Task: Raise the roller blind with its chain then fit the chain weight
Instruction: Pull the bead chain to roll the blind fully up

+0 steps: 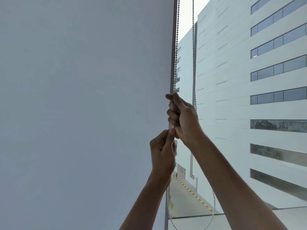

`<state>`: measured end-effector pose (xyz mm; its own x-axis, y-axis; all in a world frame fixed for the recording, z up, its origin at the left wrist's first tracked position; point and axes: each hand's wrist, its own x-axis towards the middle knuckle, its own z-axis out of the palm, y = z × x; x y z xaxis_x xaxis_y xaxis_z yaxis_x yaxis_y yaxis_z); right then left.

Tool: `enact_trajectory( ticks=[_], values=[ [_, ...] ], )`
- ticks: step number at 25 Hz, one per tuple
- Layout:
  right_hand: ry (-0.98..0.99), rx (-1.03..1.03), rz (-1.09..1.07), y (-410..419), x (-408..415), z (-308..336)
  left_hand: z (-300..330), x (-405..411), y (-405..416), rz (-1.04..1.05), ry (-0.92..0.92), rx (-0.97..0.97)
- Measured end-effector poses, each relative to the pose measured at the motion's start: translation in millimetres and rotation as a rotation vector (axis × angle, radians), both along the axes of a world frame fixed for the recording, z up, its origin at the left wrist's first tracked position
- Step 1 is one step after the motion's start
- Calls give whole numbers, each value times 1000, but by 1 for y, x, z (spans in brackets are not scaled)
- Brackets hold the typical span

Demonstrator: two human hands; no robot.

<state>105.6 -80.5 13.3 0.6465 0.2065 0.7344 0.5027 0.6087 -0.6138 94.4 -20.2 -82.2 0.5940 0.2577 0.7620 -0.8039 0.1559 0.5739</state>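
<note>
Nearest the camera, two bare forearms reach up from the lower edge of the view. The left hand (pixel 163 153) is the lower one, its thumb and forefinger pinching the near strand of the bead chain (pixel 175 52) just under the other fist. The right hand (pixel 181 118) sits directly above, touching it, fingers curled tight around the same strand with the thumb pointing up. Below the hands the chain hangs in a loose loop that runs out of the bottom of the view; the far strand (pixel 193 63) rises free just right of the right hand. Just left of the chain, the pale roller blind (pixel 83 105) covers the left half of the window, its dark side edge beside the hands. Beyond the glass stand a pale multi-storey building (pixel 240 90) and a roadway (pixel 187 196) with striped kerb markings.
</note>
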Motion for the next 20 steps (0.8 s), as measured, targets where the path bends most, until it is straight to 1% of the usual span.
enact_trajectory(
  ticks=[8,16,20],
  values=[
    [89,-29,-33,-9,-3,-71,-71,3,-3,-15,79,10],
    [189,-61,-77,-13,-21,-141,-137,-19,-2,-90,200,57],
    [231,-82,-90,-13,-30,-175,-163,-35,-2,-137,274,51]
  ],
)
